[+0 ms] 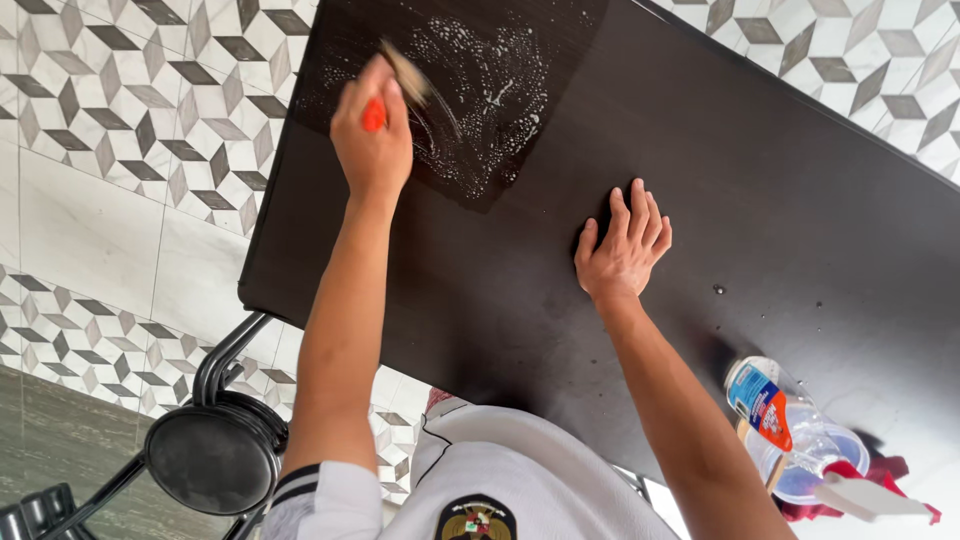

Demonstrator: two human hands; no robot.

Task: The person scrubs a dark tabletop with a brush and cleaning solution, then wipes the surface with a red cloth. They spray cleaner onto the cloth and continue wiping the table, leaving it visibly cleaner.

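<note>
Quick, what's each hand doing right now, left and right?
Left hand: closed around an orange-handled brush.
Right hand: open, flat on the dark table.

Left hand (372, 130) grips an orange-handled brush (405, 78), bristles down in the suds (480, 100) just beyond the fingers. Right hand (622, 248) lies flat on the dark table (760, 190), well apart from the brush. Spray bottle (800, 440) stands near the right forearm.

L hand (372, 135) fisted, arm outstretched, R hand (622, 245) flat, fingers spread
</note>
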